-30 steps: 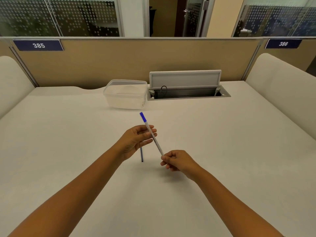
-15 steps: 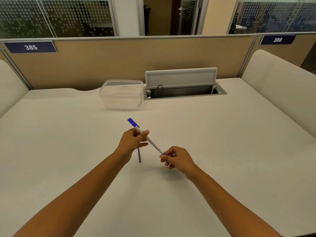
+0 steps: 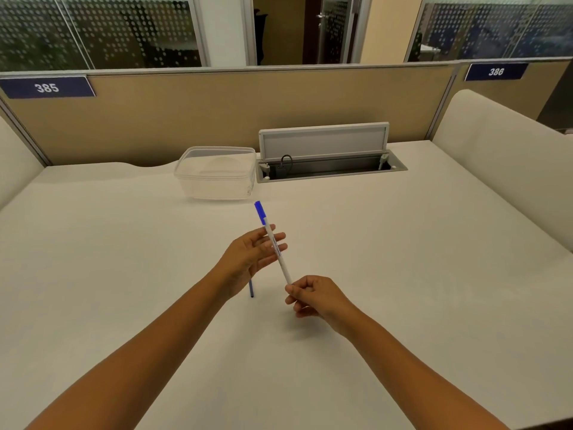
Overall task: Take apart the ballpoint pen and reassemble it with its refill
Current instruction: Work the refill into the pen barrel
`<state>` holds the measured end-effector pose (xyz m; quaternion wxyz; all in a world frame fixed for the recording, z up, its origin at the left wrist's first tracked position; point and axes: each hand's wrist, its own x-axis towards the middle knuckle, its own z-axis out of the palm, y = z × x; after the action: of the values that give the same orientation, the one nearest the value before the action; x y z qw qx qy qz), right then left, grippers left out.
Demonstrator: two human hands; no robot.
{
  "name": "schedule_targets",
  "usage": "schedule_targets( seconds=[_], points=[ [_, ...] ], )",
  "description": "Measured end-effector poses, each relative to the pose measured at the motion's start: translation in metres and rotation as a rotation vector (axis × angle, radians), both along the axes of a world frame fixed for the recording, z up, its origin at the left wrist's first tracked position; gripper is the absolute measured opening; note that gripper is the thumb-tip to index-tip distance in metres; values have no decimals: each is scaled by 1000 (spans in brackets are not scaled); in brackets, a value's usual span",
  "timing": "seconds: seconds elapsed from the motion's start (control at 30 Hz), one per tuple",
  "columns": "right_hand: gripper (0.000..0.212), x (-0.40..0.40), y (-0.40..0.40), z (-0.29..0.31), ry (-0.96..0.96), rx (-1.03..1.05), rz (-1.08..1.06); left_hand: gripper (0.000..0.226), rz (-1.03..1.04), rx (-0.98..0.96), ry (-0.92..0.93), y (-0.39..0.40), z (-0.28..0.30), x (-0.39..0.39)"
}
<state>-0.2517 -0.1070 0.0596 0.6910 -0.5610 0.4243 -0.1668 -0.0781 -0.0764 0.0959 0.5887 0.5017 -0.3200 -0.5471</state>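
The right hand is pinching the lower end of the pen barrel between curled fingers, holding it above the desk and tilted, with its blue end cap pointing up and away toward the far side. The left hand is sitting behind the middle of the barrel with its fingers spread loosely; the barrel is crossing in front of those fingertips, and whether they are actually pressing on it cannot be told. The two hands are staying apart, joined only by the pen. Just below the left hand, a thin blue refill is lying on the white desk, its near end showing and the rest hidden under the palm. Farther back, a clear plastic container is standing just beside an open cable tray with its lid raised, in front of the tan partition carrying number plates 385 and 386.
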Motion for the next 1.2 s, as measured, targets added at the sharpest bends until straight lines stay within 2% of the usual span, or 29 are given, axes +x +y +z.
schedule_targets(
  seconds=[0.23, 0.33, 0.4, 0.53, 0.6, 0.7, 0.8, 0.9, 1.0, 1.07, 1.2],
  points=[
    [13, -1, -1, 9, -121, 239, 2, 21, -18, -39, 52, 4, -6, 3],
    [13, -1, 0, 7, -132, 304, 0, 17, 5, -21, -19, 3, -9, 1],
    [12, 1, -1, 5, -114, 274, -12, 13, 58, -8, -61, 3, -11, -1],
    [6, 0, -4, 0, -49, 62, -72, 3, 182, 56, -156, 4, -17, -6],
    [7, 0, -5, -5, 20, -163, -112, 5, 251, 117, -258, 4, -21, -10],
    [8, -1, -5, -11, 106, -492, -137, 14, 348, 195, -290, 3, -22, -14],
    [9, 2, -4, -11, 122, -599, -98, 12, 391, 237, -302, 1, -19, -15],
    [8, 9, -1, -9, 76, -449, -86, 12, 386, 202, -400, -1, -15, -14],
    [10, 13, 1, -8, 93, -322, -66, 26, 248, 157, -240, -1, -8, -11],
    [10, 13, 1, -8, 84, -256, -57, 20, 163, 101, -155, 1, -3, -8],
    [9, 15, 3, -7, 64, -241, -46, 12, 269, 94, -220, 5, -2, -8]
  ],
)
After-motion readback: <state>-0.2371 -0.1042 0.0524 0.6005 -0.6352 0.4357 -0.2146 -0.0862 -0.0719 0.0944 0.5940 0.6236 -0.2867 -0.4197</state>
